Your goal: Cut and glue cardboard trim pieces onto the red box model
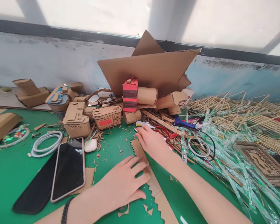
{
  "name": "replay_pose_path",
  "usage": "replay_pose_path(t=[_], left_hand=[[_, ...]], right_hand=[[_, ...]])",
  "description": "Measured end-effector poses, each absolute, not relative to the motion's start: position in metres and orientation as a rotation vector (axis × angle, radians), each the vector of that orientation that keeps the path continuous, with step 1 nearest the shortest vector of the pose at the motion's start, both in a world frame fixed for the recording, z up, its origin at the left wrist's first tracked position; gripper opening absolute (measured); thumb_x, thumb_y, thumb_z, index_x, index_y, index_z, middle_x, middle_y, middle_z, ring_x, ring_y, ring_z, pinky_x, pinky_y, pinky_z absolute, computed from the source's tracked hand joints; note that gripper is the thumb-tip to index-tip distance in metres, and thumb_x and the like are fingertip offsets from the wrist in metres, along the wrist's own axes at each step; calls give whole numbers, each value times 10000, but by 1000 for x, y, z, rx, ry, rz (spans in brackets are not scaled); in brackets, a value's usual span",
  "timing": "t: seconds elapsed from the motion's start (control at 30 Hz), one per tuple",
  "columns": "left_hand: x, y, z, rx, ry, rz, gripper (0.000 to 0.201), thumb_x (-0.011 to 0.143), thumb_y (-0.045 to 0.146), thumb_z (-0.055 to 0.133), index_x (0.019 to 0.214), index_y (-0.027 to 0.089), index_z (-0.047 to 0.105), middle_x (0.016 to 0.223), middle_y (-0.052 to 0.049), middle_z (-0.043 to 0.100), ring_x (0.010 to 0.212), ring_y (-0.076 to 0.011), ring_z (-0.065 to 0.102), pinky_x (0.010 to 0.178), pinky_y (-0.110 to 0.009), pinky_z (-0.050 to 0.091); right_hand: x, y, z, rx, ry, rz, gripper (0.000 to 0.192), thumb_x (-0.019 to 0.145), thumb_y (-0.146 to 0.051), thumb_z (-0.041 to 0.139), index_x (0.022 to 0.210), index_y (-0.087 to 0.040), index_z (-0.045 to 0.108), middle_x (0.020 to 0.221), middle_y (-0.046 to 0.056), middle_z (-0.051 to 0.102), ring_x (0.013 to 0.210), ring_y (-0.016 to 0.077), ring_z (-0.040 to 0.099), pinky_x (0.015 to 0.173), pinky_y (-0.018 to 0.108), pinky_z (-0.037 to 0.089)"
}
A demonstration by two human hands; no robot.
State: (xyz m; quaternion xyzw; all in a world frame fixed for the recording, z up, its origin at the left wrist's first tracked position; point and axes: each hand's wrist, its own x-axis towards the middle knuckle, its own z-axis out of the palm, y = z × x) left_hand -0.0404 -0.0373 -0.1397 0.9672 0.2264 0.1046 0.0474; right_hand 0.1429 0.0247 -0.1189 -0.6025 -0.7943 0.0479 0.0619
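My left hand (pixel 123 183) lies flat, fingers spread, pressing down a long cardboard strip (pixel 157 193) with a zigzag-cut edge on the green mat (pixel 11 177). My right hand (pixel 151 141) rests at the strip's far end, fingers curled around a thin tool whose tip pokes out at the left; most of the tool is hidden. Small cardboard offcuts lie scattered around both hands.
Two phones (pixel 68 168) lie at the left, beside a coiled white cable (pixel 46 143) and a white earbud case (pixel 90 145). Cardboard models (pixel 107 116) and big cardboard sheets (pixel 151 70) pile up behind. Red scissors (pixel 164 132), a blue glue gun (pixel 183 123) and bamboo sticks (pixel 247 115) lie right.
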Motion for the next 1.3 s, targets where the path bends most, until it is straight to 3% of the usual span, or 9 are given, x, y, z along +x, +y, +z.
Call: replay_pose_path(t=[0.17, 0.33, 0.63, 0.77, 0.9, 1.03, 1.1, 1.2, 1.3], left_hand=[[-21, -37, -149, 3047, 950, 231, 570, 917, 677, 709, 1277, 235, 696, 1318, -133, 712, 1244, -400, 685, 1035, -591, 549], [-3, -36, -167, 3146, 1133, 245, 730, 952, 739, 601, 1334, 122, 679, 1345, -207, 673, 1248, -469, 675, 1005, -609, 560], [-15, -28, -172, 3123, 1159, 503, 452, 998, 580, 653, 1150, 162, 734, 1253, -140, 736, 1225, -375, 711, 941, -486, 590], [-24, -23, -172, 3098, 1214, 486, 677, 926, 739, 651, 1208, 127, 723, 1153, -138, 756, 1188, -399, 723, 975, -534, 577], [-28, -23, -176, 3076, 1168, 548, 829, 882, 866, 559, 1188, 116, 737, 1196, -155, 761, 1222, -424, 706, 1017, -553, 561], [-28, -25, -176, 3062, 1129, 587, 863, 911, 877, 479, 1232, 122, 747, 1274, -147, 765, 1228, -408, 709, 1025, -538, 571], [-28, -25, -172, 3063, 1117, 563, 841, 936, 856, 466, 1273, 138, 743, 1339, -135, 752, 1235, -399, 710, 1024, -534, 581], [-29, -24, -167, 3043, 1252, 458, 784, 963, 804, 499, 1331, 153, 732, 1413, -152, 720, 1282, -431, 686, 1041, -574, 578], [-30, -22, -166, 2998, 1429, 343, 779, 957, 765, 567, 1398, 138, 707, 1429, -206, 703, 1333, -462, 655, 1047, -593, 577]], right_hand=[[152, 34, -120, -1595, -2353, 430, 403, 1135, -270, 404, 1507, -226, 553, 1419, 106, 697, 1286, 247, 693, 1068, 385, 541], [154, 35, -132, -1508, -2334, 551, 392, 1115, -223, 418, 1474, -220, 575, 1399, 102, 721, 1302, 258, 687, 1105, 416, 520], [164, 23, -160, -1418, -2160, 625, 402, 1072, -229, 442, 1442, -220, 601, 1426, 110, 713, 1300, 260, 695, 1125, 456, 549], [168, 22, -163, -1344, -2111, 598, 411, 1073, -244, 439, 1441, -235, 622, 1400, 103, 730, 1274, 255, 716, 1087, 443, 588], [169, 21, -153, -1334, -1860, 755, 292, 1091, -321, 469, 1286, -269, 679, 1305, 60, 758, 917, 184, 807, 856, 347, 667], [173, 20, -146, -1432, -1669, 891, 382, 1067, -413, 555, 1438, -323, 580, 1353, 47, 752, 765, 164, 807, 666, 304, 667], [175, 20, -146, -1488, -1767, 804, 378, 1066, -387, 553, 1434, -315, 597, 1338, 40, 769, 826, 183, 818, 780, 344, 681], [173, 21, -145, -1477, -1984, 613, 341, 1074, -326, 523, 1372, -267, 679, 1365, 48, 770, 1161, 233, 782, 1049, 403, 616], [165, 24, -143, -1454, -2142, 506, 385, 1086, -284, 484, 1405, -226, 692, 1402, 81, 754, 1276, 247, 732, 1095, 399, 586]])
